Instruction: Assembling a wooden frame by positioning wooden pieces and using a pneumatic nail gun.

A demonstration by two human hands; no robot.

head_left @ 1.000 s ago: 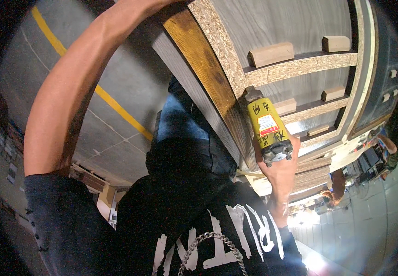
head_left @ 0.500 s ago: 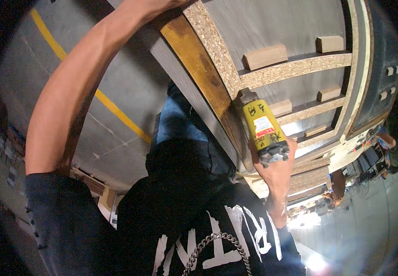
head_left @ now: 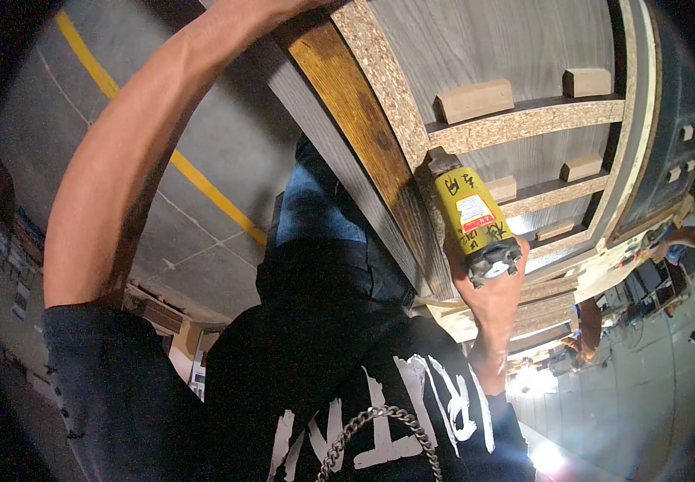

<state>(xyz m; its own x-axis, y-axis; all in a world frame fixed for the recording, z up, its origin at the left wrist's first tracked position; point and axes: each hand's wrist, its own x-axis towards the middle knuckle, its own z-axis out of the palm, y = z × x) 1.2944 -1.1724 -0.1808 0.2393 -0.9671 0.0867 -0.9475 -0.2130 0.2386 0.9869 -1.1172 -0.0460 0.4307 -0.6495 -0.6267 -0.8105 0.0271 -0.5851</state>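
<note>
My right hand (head_left: 492, 281) is closed around a yellow nail gun (head_left: 469, 205) with a white-and-red label and a dark rear end. The nose of the gun is at the chipboard frame (head_left: 387, 88), by the joint of a long strip and a cross strip; whether it touches cannot be made out. My left arm reaches across to the top edge, where the left hand (head_left: 303, 4) is mostly cut off above a yellow-brown wooden board (head_left: 347, 96). Its fingers are hidden. A grey wood-grain panel edge (head_left: 315, 108) runs beside that board.
Small wooden blocks (head_left: 476, 100) stand along the frame's cross strips, over a grey wood-grain panel (head_left: 508, 40). A dark panel (head_left: 664, 120) lies farther right. Stacked strips (head_left: 540, 309) are beyond my right hand. A yellow line (head_left: 211, 193) crosses the floor at left.
The nail gun and my right hand have shifted slightly right and down in the picture, along with the frame. The left arm has barely moved.
</note>
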